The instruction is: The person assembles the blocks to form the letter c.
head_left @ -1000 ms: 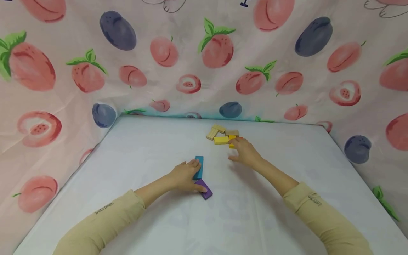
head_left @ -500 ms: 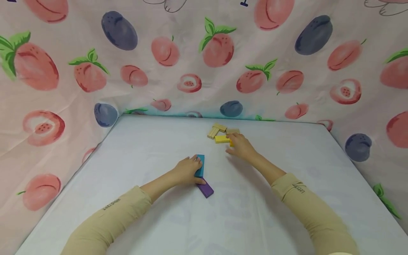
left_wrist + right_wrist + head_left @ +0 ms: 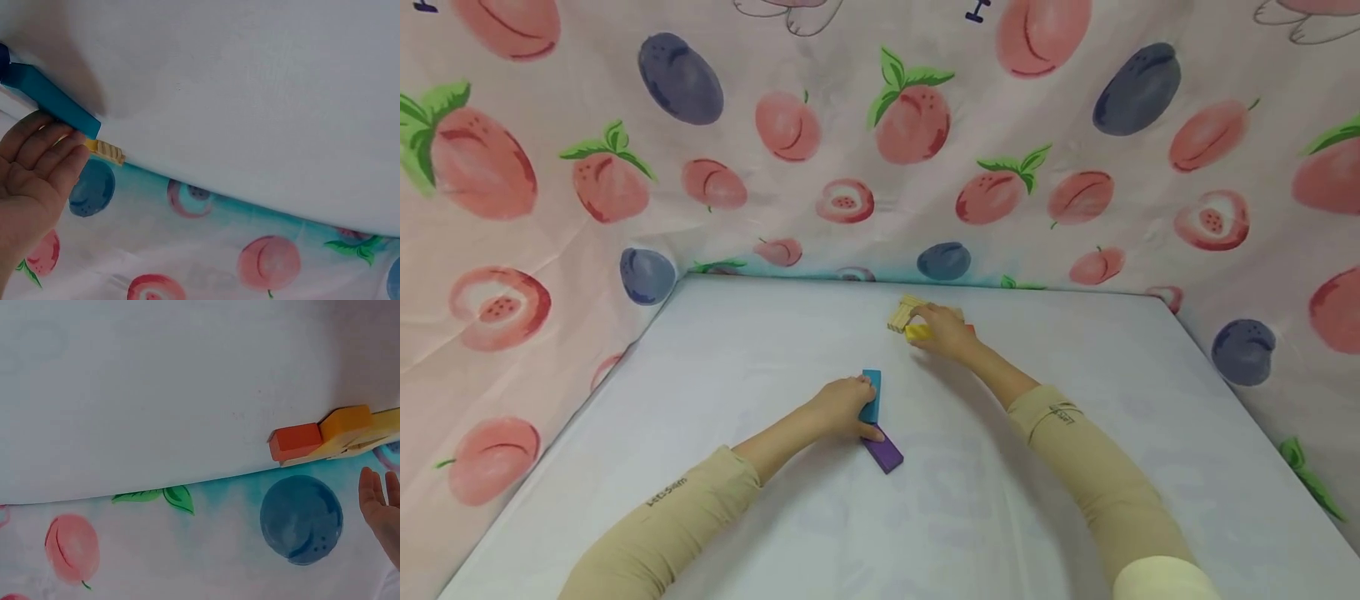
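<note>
In the head view my left hand (image 3: 842, 407) rests on a blue block (image 3: 872, 397). Its thumb lies at the near end of that block, over the top of a purple block (image 3: 885, 452). The left wrist view shows fairly straight fingers (image 3: 47, 147) against the blue block (image 3: 56, 100). Farther back, my right hand (image 3: 946, 332) reaches over a yellow block (image 3: 917, 332), fingertips spread around its left end; whether they touch it is unclear. An orange-yellow block (image 3: 345, 425) and a red-orange block (image 3: 295, 441) show in the right wrist view; the hand mostly hides both in the head view.
Plain wooden blocks (image 3: 901, 317) lie just behind the yellow block, partly covered by the right hand. A white cloth (image 3: 760, 333) covers the table. Fruit-patterned fabric (image 3: 880, 217) rises along its back and sides.
My right hand has moved left from the orange-yellow block to the yellow one. The left hand stays on the blue block, its thumb shifted toward the purple block's far end.
</note>
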Available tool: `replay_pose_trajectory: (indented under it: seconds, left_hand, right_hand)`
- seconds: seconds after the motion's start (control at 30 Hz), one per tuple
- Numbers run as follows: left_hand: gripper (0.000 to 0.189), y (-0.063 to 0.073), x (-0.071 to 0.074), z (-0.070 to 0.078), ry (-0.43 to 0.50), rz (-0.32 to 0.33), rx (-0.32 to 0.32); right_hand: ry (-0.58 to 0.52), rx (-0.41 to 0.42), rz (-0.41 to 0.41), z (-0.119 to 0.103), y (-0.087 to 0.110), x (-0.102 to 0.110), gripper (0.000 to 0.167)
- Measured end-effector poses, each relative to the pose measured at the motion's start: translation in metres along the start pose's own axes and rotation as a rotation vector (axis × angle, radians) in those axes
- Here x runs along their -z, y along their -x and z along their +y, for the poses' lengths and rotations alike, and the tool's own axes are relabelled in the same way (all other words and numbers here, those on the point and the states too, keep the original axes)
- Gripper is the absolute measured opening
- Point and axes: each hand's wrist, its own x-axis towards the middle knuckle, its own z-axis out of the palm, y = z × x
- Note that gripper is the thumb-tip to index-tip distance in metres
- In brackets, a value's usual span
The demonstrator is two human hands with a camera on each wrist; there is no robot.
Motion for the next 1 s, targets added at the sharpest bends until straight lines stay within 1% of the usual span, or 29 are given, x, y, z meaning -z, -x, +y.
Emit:
replay_pose_trajectory:
  seconds: [0.1,0.2,0.33,0.43,0.53,0.6,0.7,0.73,0.8,0.83,0.9,1.0]
  left_hand:
    - [0.046,0.0,0.001,0.0,0.004,0.007,-0.002]
    - [0.047,0.001,0.002,0.001,0.002,0.013,0.01]
    - [0.056,0.002,0.001,0.001,-0.001,0.004,0.029]
    - [0.061,0.002,0.0,0.001,0.001,0.008,0.029]
    - [0.057,0.001,-0.002,0.001,-0.001,0.015,0.018]
    - [0.054,0.0,-0.003,0.0,-0.011,0.012,0.004]
    - [0.051,0.0,-0.005,0.0,-0.022,0.006,-0.005]
    - [0.05,0.001,-0.006,0.0,-0.024,0.003,-0.008]
    - [0.05,0.001,-0.007,-0.001,-0.023,0.001,-0.009]
    - [0.052,0.001,-0.007,-0.001,-0.023,0.004,-0.011]
    - [0.058,0.001,-0.007,-0.002,-0.028,0.008,-0.018]
    - [0.069,0.002,-0.006,-0.005,-0.04,0.017,-0.023]
  right_hand:
    - [-0.019,0.004,0.012,0.004,-0.01,0.001,0.046]
    - [-0.069,0.022,0.031,0.008,-0.021,0.002,0.042]
    - [-0.116,0.065,0.013,0.016,-0.032,-0.001,0.037]
    - [-0.107,0.095,-0.013,0.024,-0.038,-0.006,0.035]
    - [-0.088,0.138,-0.016,0.03,-0.044,-0.011,0.034]
    - [-0.054,0.197,-0.003,0.031,-0.049,-0.014,0.031]
    - [0.012,0.233,-0.014,0.027,-0.053,-0.019,0.029]
    - [0.037,0.23,-0.03,0.026,-0.054,-0.021,0.029]
    - [0.097,0.189,-0.078,0.024,-0.056,-0.022,0.031]
    - [0.127,0.159,-0.108,0.023,-0.057,-0.022,0.033]
    - [0.167,0.125,-0.153,0.023,-0.059,-0.02,0.034]
    - [0.231,0.137,-0.18,0.022,-0.063,-0.016,0.035]
